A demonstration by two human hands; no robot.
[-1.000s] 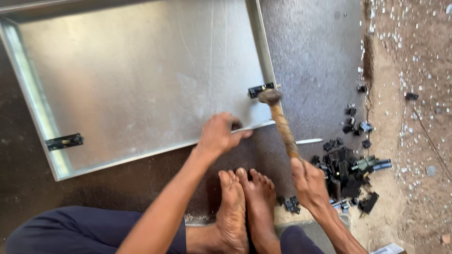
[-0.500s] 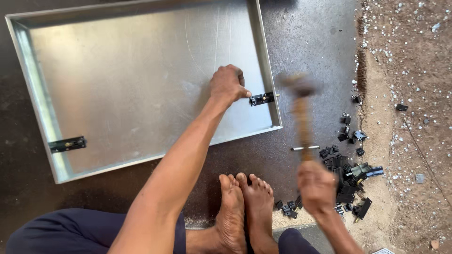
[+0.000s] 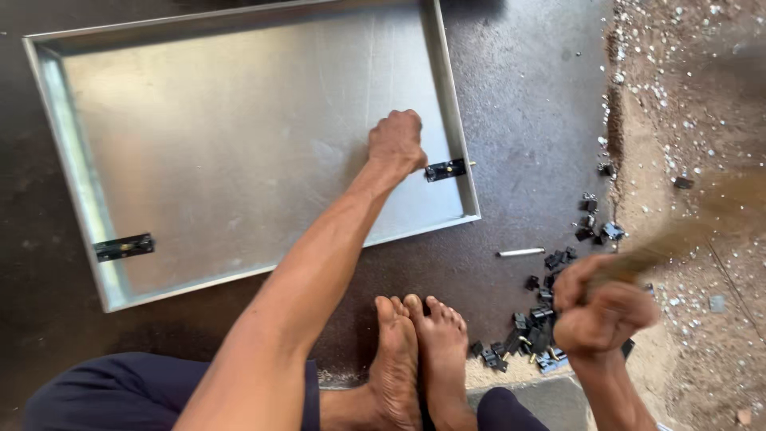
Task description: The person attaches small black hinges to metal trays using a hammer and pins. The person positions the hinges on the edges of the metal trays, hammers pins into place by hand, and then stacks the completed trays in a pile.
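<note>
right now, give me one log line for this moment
left hand: fist on metal tray beside black latch | right hand: gripping hammer handle, raised, blurred | pile of black parts on floor

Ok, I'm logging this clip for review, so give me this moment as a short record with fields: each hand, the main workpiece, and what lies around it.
left hand: fist inside the tray, beside the black latch
right hand: gripping a wooden hammer handle, raised and motion-blurred
workpiece: shallow sheet-metal tray flat on the dark floor
second latch: on the tray's left wall
nearby: pile of black latches, loose metal pin, bare feet
</note>
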